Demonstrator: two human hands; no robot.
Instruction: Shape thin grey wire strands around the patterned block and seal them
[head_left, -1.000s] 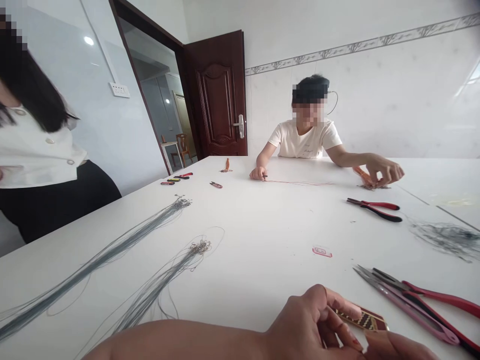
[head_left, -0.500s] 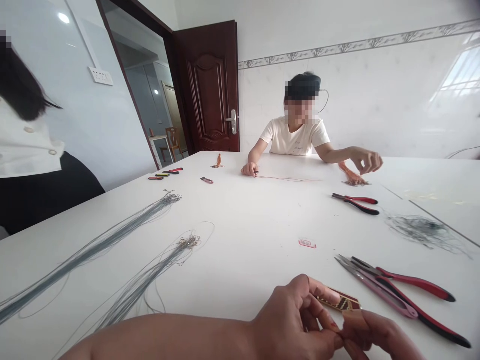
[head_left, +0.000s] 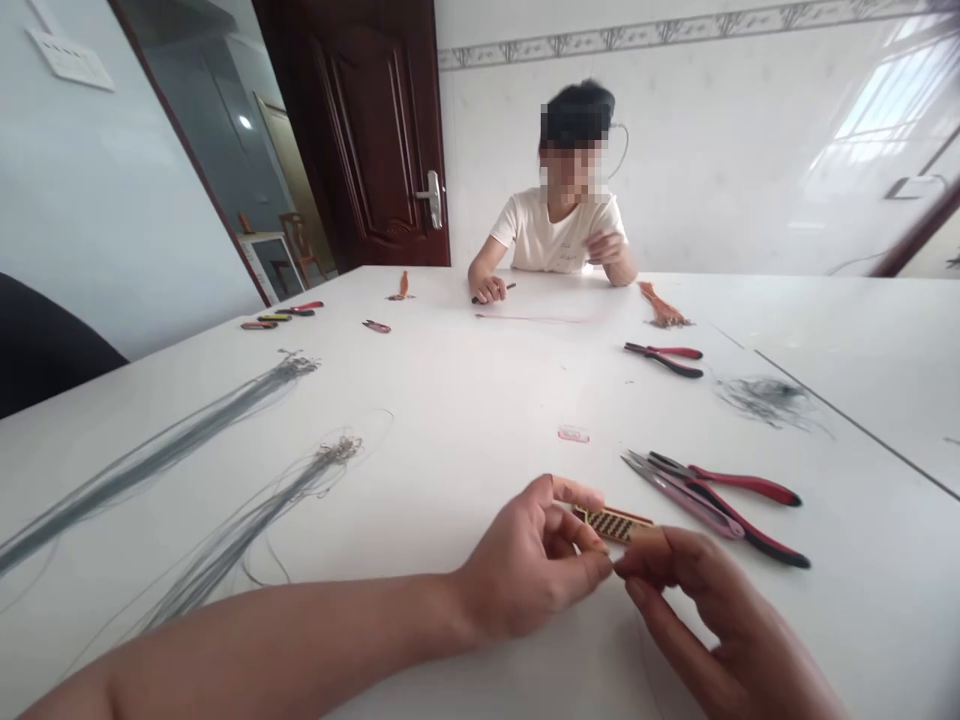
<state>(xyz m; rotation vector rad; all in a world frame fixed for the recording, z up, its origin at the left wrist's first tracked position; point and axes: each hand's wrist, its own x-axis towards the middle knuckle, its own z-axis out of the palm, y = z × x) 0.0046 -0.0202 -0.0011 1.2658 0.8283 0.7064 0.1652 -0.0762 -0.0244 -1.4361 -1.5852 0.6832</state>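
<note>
My left hand (head_left: 536,570) is closed in a pinch, thumb against fingertips, and what it holds is too small to make out. Close beside it, the fingertips of my right hand (head_left: 705,600) also come together, with the thumb slightly lower. A faint thin line seems to trail below the right fingers. Just behind the fingertips is a flat piece with a gold and dark red checked pattern (head_left: 616,524), partly covered by my fingers; whether it is touched I cannot tell. To the right lie red-and-black pliers (head_left: 750,485) and pink pointed thread snips (head_left: 697,505), overlapping.
Two bundles of grey cords (head_left: 180,440) stretch across the white table's left side. Farther off are smaller pliers (head_left: 667,358), a tangle of grey thread (head_left: 772,400), an orange bundle (head_left: 664,308) and small snips (head_left: 377,327). A person (head_left: 562,225) sits opposite.
The view has shifted, and the person on the left is mostly out of sight. My right hand shows more, its fingers now slightly apart from my left. The person opposite has drawn one hand toward the chest.
</note>
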